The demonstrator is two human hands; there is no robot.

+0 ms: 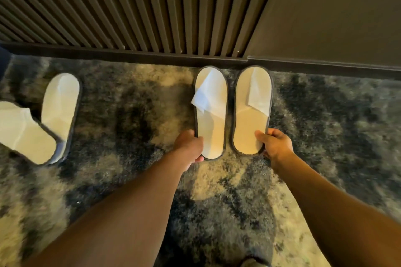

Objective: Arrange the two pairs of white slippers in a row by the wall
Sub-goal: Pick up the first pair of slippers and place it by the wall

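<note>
Two white slippers with dark edging lie side by side on the carpet, toes touching the dark baseboard (152,57). My left hand (189,144) grips the heel of the left slipper (211,123). My right hand (275,143) grips the heel of the right slipper (249,123), thumb on its insole. The second pair lies apart at the far left: one slipper (61,106) points toward the wall, and the other slipper (23,134) lies slanted across its heel, partly cut off by the frame edge.
A ribbed dark wood wall panel (130,6) rises behind the baseboard, with a plain dark panel (336,11) to its right. The floor is a shaggy mottled dark and beige carpet (130,115). A dark shoe tip (256,261) shows at the bottom edge.
</note>
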